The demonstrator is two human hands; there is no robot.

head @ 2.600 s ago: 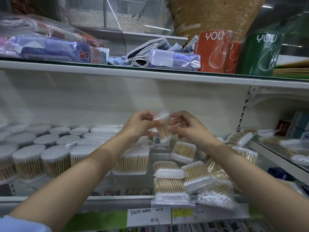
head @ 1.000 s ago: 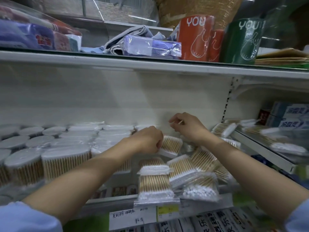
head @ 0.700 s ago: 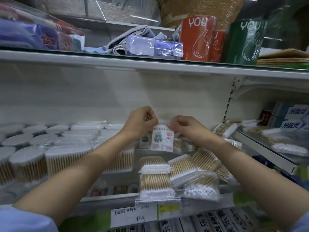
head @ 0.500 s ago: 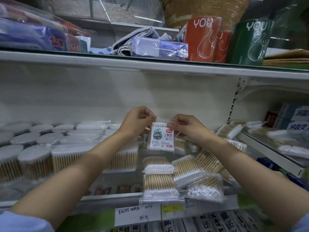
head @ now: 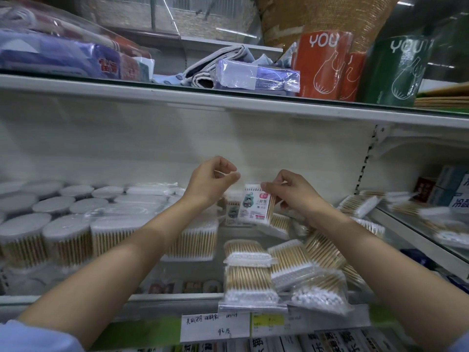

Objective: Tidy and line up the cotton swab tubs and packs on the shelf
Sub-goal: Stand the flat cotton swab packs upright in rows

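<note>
A person's right hand [head: 295, 193] pinches a labelled swab pack [head: 256, 207] above the shelf [head: 177, 299]. The left hand [head: 212, 181], fingers curled, pinches the pack's clear top flap.

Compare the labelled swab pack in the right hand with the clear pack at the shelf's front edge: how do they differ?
The labelled pack has a printed white front with a cartoon figure; the clear pack is plain, its swabs fully visible. The labelled pack is pinched upright by the right hand; the clear pack rests on the shelf, overhanging its edge. Both hold wooden-stick swabs.
</note>
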